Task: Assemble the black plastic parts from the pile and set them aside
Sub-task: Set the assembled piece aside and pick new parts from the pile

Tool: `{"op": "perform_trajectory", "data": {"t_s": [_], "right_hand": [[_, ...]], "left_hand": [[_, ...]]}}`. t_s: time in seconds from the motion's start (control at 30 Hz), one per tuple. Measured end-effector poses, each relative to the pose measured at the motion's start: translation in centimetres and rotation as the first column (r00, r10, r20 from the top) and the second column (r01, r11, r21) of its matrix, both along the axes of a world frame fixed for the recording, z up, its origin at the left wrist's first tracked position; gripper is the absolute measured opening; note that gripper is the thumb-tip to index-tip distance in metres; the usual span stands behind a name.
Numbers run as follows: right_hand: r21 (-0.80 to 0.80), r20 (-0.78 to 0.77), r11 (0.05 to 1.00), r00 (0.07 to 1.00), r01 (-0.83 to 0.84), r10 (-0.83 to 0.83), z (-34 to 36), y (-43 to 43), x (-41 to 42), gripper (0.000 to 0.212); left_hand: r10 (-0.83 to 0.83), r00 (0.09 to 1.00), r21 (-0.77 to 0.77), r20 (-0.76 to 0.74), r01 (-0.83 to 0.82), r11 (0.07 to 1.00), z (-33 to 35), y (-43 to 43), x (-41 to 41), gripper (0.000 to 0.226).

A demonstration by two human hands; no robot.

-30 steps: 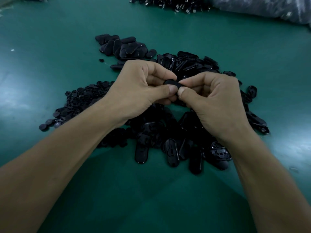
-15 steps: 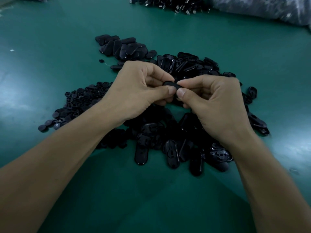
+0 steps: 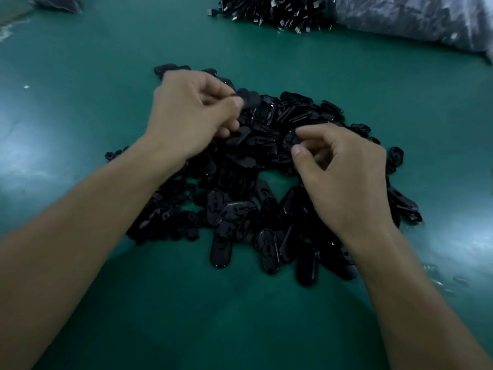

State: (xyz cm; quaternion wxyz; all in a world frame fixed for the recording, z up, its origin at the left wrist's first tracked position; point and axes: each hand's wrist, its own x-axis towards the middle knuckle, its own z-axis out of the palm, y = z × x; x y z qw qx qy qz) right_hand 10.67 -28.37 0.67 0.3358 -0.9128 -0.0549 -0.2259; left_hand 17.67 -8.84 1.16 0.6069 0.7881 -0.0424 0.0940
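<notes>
Progress early, by judgement: left hand (image 3: 192, 116) pinches one blurred black oval plastic part (image 3: 249, 98) at twelve o'clock, beside a few apparently finished pieces (image 3: 168, 68). Loose black plastic pile (image 3: 266, 209), centre, is large; over it the right hand (image 3: 344, 177) curls, hold indeterminate.

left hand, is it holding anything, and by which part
The left hand pinches one black plastic part by one end, between thumb and forefinger; the rest sticks out past the thumb. Blur hides finer detail.

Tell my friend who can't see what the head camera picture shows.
A person's left hand pinches a small black plastic part above a pile of flat black plastic parts on a green table, while the right hand reaches thumb and forefinger into it.
</notes>
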Motion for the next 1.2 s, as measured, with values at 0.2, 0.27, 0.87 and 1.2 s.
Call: {"op": "perform_trajectory", "data": {"t_s": [0.2, 0.27, 0.87, 1.2], "right_hand": [[-0.218, -0.066, 0.97, 0.99, 0.108, -0.125, -0.2, -0.4, 0.0, 0.027], [-0.258, -0.096, 0.959, 0.984, 0.121, -0.15, -0.2, -0.5, 0.0, 0.033], [-0.322, -0.181, 0.946, 0.979, 0.027, -0.09, -0.4, -0.1, 0.1, 0.023], [-0.062, -0.17, 0.998, 0.985, -0.015, 0.004, 0.6, 0.4, -0.1, 0.034]], "left_hand": [[0.226, 0.974, 0.092, 0.014, -0.226, 0.97, -0.5, 2.2, 4.9, 0.011], [0.269, 0.963, 0.142, 0.022, -0.269, 0.953, -0.5, 2.4, 6.0, 0.014], [0.284, 0.949, 0.302, 0.138, -0.314, 0.9, 0.4, 0.4, 4.6, 0.02], [-0.128, 0.991, 0.061, 0.034, 0.125, 0.99, 0.6, -1.2, -1.6, 0.009]]}}
